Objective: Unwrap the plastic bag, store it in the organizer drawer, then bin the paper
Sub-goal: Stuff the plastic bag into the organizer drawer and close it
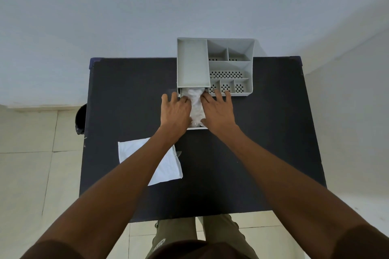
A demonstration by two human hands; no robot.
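Head view: both hands' spread fingers [219,95] press plastic bag [196,105] into drawer [196,128]; paper [168,166] nearby.

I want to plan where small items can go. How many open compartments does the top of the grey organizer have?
7. One long tray on the left; two at the back right; one wide in the middle right; three small at the front right.

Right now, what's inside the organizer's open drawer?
A crumpled clear plastic bag lies in the drawer, between the left hand and right hand. The drawer floor is covered.
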